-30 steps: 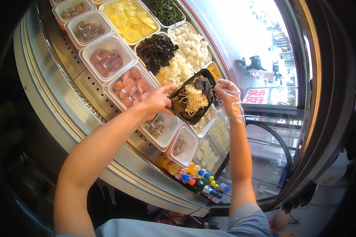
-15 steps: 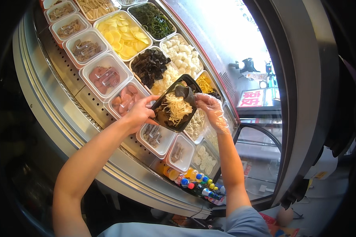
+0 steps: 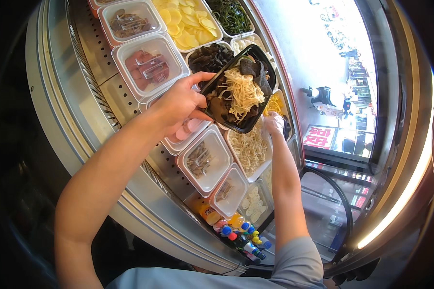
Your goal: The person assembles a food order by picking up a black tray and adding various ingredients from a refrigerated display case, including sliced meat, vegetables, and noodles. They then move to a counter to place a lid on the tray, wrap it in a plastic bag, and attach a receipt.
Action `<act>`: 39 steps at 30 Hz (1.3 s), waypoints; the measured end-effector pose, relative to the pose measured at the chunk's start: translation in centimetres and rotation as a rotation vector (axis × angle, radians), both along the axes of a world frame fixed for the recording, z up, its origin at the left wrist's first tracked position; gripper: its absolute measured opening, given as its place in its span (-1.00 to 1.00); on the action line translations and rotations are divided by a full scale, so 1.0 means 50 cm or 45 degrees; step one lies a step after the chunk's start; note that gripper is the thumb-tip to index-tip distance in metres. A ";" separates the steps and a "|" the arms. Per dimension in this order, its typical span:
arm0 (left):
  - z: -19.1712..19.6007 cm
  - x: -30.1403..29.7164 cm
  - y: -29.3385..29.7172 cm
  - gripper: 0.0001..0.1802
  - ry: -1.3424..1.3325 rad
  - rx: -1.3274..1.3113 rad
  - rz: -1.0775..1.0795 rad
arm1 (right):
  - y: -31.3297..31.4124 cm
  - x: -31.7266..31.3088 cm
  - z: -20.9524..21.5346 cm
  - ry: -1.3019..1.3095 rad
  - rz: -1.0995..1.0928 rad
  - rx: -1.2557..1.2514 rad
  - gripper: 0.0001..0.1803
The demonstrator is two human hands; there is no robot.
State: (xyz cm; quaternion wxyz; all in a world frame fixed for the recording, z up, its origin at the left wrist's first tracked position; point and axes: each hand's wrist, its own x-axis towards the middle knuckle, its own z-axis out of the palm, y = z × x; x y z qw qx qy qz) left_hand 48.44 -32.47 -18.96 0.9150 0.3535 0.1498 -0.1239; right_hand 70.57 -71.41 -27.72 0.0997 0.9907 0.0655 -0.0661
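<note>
My left hand (image 3: pixel 181 103) grips the near-left edge of a black plastic food tray (image 3: pixel 250 127), thumb and fingers on its rim, holding it tilted above the tubs. Inside lie a pale clump of enoki mushrooms (image 3: pixel 242 91) and dark sheet-like pieces (image 3: pixel 250 67). In a clear plastic glove, my right hand (image 3: pixel 274 123) reaches past the tray's right side, beside a tub of yellow shreds (image 3: pixel 275 103). Its fingertips are hard to make out. Just below the tray sits a tub of enoki mushrooms (image 3: pixel 248 149).
Lidded clear tubs, one with pink slices (image 3: pixel 147 67), line the counter's near side. Behind them are yellow slices (image 3: pixel 188 21), black fungus (image 3: pixel 210 59) and green strands (image 3: pixel 229 15). Curved glass bounds the right. Several bottles (image 3: pixel 246 236) stand at the lower end.
My left hand has moved the tray up and to the right. My right hand has left the dark piece at the tray's edge and gone down beside the yellow shreds. The view has shifted.
</note>
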 end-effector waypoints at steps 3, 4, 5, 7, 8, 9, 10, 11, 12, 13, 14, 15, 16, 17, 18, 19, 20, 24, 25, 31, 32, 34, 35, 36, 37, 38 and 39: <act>-0.003 0.006 -0.002 -0.29 -0.002 -0.029 -0.015 | -0.039 0.032 0.007 -0.155 0.073 -0.119 -0.77; -0.012 0.006 -0.005 -0.29 0.021 -0.053 -0.019 | -0.057 0.033 0.033 -0.170 0.008 0.153 -0.82; -0.017 0.004 -0.002 -0.29 0.049 -0.070 -0.008 | -0.039 0.031 0.064 -0.106 -0.091 0.473 -0.86; -0.014 -0.002 0.001 -0.29 0.060 -0.060 0.039 | -0.014 0.031 0.098 0.041 -0.229 0.848 -0.88; -0.011 -0.002 -0.001 -0.29 0.060 -0.059 0.047 | -0.016 0.028 0.106 0.114 -0.287 0.929 -0.87; -0.008 -0.002 -0.001 -0.29 0.050 -0.053 0.048 | -0.013 0.027 0.116 0.184 -0.346 1.006 -0.86; -0.005 -0.002 0.001 -0.29 0.041 -0.045 0.053 | -0.007 0.028 0.113 0.240 -0.288 0.952 -0.86; -0.001 -0.001 -0.002 -0.29 0.024 -0.041 0.041 | -0.016 0.032 0.108 0.260 -0.305 0.841 -0.81; -0.003 0.001 -0.004 -0.29 0.034 -0.076 0.017 | -0.019 0.038 0.088 0.247 -0.307 0.662 -0.71; -0.009 0.003 -0.006 -0.29 0.044 -0.110 -0.005 | -0.023 0.041 0.071 0.231 -0.305 0.479 -0.59; -0.014 0.004 -0.005 -0.29 0.061 -0.137 -0.020 | -0.016 0.045 0.042 0.197 -0.264 0.358 -0.46; -0.012 0.004 -0.006 -0.29 0.047 -0.127 -0.018 | -0.021 0.045 0.018 0.166 -0.188 0.175 -0.50; -0.009 0.005 -0.008 -0.29 0.032 -0.119 -0.018 | -0.025 0.049 -0.003 0.106 -0.082 0.033 -0.55; -0.005 0.004 -0.005 -0.29 0.018 -0.108 -0.008 | -0.020 0.057 -0.017 0.053 -0.030 0.001 -0.59; -0.011 0.003 -0.007 -0.28 0.011 -0.139 -0.012 | -0.029 0.057 -0.019 0.009 -0.015 0.053 -0.62; -0.021 0.003 -0.013 -0.28 0.002 -0.170 -0.019 | -0.046 0.052 -0.013 0.002 -0.110 0.258 -0.66; -0.028 0.005 -0.009 -0.28 -0.003 -0.193 -0.011 | -0.038 0.047 -0.009 -0.007 -0.189 0.475 -0.69; -0.008 -0.001 -0.006 -0.29 0.024 -0.132 0.011 | -0.050 0.025 0.044 0.012 -0.290 1.117 -0.64; -0.006 -0.002 -0.004 -0.29 0.024 -0.139 0.000 | -0.044 0.032 0.042 0.072 -0.338 1.018 -0.56; -0.008 0.007 -0.022 -0.34 0.087 -0.130 0.050 | -0.030 0.047 -0.022 -0.039 -0.280 0.191 -0.54; -0.017 0.009 -0.029 -0.34 0.061 -0.129 -0.002 | -0.061 0.056 -0.027 -0.067 -0.327 0.152 -0.64; -0.018 -0.002 -0.011 -0.30 0.073 -0.065 -0.004 | -0.014 0.031 -0.005 -0.132 -0.314 0.700 -0.68; -0.012 -0.002 -0.008 -0.28 0.056 -0.051 -0.027 | -0.016 0.023 0.016 -0.133 -0.392 0.990 -0.70; -0.010 -0.002 -0.008 -0.29 0.068 -0.054 -0.020 | -0.021 0.016 0.037 -0.092 -0.431 1.296 -0.72; -0.008 -0.003 -0.007 -0.29 0.065 -0.048 -0.016 | -0.025 0.009 0.058 -0.057 -0.466 1.540 -0.73; -0.007 -0.003 -0.008 -0.28 0.062 -0.041 -0.013 | -0.034 0.008 0.079 -0.012 -0.491 1.725 -0.75; -0.006 -0.004 -0.007 -0.28 0.060 -0.032 -0.007 | -0.033 0.013 0.087 -0.018 -0.516 1.762 -0.74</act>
